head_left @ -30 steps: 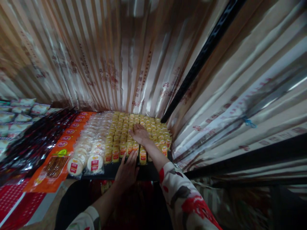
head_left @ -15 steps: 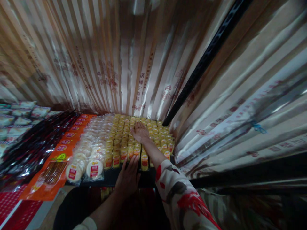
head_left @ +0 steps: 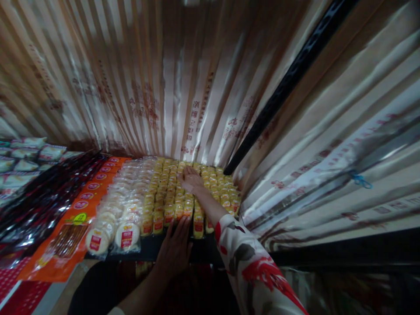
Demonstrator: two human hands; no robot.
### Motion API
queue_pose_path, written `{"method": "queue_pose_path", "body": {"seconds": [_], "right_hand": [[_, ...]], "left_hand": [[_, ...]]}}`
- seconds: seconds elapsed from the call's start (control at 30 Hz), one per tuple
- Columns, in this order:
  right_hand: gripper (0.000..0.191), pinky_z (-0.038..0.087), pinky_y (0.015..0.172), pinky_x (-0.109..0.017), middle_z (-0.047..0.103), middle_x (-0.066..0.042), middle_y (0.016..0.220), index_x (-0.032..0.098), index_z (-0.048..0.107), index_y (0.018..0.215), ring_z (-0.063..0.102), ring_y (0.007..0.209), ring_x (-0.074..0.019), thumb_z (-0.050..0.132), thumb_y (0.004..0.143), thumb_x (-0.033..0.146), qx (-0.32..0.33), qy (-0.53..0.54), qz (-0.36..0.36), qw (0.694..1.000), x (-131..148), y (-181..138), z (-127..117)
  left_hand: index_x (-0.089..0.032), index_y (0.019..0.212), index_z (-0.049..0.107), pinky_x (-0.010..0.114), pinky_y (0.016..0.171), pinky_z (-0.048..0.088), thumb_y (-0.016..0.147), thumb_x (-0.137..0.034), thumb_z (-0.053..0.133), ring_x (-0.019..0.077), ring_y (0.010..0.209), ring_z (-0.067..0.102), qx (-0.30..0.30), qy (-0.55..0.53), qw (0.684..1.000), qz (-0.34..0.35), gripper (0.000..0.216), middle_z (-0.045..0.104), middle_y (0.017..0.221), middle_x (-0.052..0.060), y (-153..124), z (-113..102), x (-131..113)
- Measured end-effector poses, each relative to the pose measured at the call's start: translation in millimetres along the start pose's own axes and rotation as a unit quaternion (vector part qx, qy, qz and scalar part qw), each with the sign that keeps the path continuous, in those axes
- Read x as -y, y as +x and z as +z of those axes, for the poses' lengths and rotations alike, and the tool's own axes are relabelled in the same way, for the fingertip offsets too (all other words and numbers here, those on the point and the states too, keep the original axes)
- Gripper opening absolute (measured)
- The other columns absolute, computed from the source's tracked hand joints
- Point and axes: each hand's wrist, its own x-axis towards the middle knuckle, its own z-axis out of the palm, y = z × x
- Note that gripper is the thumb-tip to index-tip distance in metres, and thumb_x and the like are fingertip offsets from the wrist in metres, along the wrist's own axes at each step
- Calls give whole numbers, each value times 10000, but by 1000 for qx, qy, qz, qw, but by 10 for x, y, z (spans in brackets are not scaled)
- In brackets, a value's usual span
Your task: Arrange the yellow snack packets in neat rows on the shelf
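Observation:
Rows of small yellow wrapped snack packets stand packed together on a dark shelf. My right hand lies flat on top of the middle rows toward the back, its fingers stretched out and pointing away from me. At the front ends of the rows, my left hand rests its extended fingertips against the lowest packets. Neither hand has its fingers wrapped round a packet. To the left stand two rows of round white crackers in clear wrappers with red labels.
Orange snack bags overlap in a row beside the crackers, with shiny dark red packets further left and white bags at the far left. Pleated printed sheeting hangs behind. A black metal post rises at the shelf's back right.
The view has shifted slightly. Both hands keep nearly the same place on the yellow packets, and no packet has visibly been taken or let go.

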Motion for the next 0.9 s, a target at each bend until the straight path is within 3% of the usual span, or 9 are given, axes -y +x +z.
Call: {"method": "queue_pose_path", "body": {"seconds": [0.2, 0.4, 0.53, 0.63, 0.73, 0.83, 0.9], "right_hand": [[665, 128, 1120, -356, 274, -175, 1478, 8, 282, 1403, 237, 1372, -223, 143, 940, 464, -3, -1, 43, 999, -62, 149, 12], [653, 196, 1092, -327, 410, -173, 1407, 42, 412, 1338, 353, 1312, -220, 158, 938, 491, -8, 7, 22, 1000, -69, 252, 16], [633, 145, 1118, -348, 290, -133, 1482, 61, 322, 1400, 221, 1378, -208, 135, 947, 460, -60, 43, 26, 997, -77, 144, -40], [596, 170, 1116, -365, 312, -111, 1475, 85, 329, 1402, 222, 1375, -202, 96, 950, 396, -168, 99, 29, 980, -92, -202, -102], [565, 273, 1064, -406, 444, -123, 1383, 124, 363, 1382, 349, 1299, -226, 96, 946, 365, -270, 172, 63, 945, -106, -772, -97], [506, 387, 972, -389, 584, -142, 1180, 143, 515, 1237, 499, 1133, -231, 178, 940, 377, -320, 221, 102, 916, -80, -1410, 74], [456, 420, 941, -364, 624, -138, 1061, 150, 596, 1098, 542, 1047, -221, 229, 932, 363, -321, 237, 100, 911, -36, -1772, 278]], "left_hand": [[-97, 1388, 353, 440, 1159, 14, 891, -302, 352, 208, 1394, 185, -8, 3, 1000, -2, 538, 319, 1471, 83, -5, 11, 2], [-98, 1378, 370, 440, 1158, 34, 888, -302, 354, 211, 1397, 172, 3, 6, 1000, 2, 531, 304, 1478, 83, 18, -3, 6], [-96, 1391, 343, 453, 1157, 44, 890, -299, 347, 213, 1393, 188, 11, -1, 1000, -1, 540, 308, 1477, 86, 2, 11, 11], [-93, 1397, 328, 454, 1157, 44, 900, -289, 324, 209, 1393, 188, 27, -14, 1000, -5, 534, 294, 1484, 82, -11, 5, 11], [-92, 1400, 321, 441, 1160, 53, 911, -296, 309, 198, 1397, 173, 47, -30, 998, -12, 530, 286, 1488, 78, -16, -12, 7], [-97, 1402, 318, 446, 1158, 76, 918, -343, 306, 194, 1399, 169, 60, -38, 997, -14, 544, 293, 1485, 82, -20, -10, 1], [-98, 1397, 331, 460, 1152, 98, 914, -360, 312, 203, 1398, 170, 67, -33, 997, -14, 549, 306, 1478, 90, -25, 3, -2]]}}
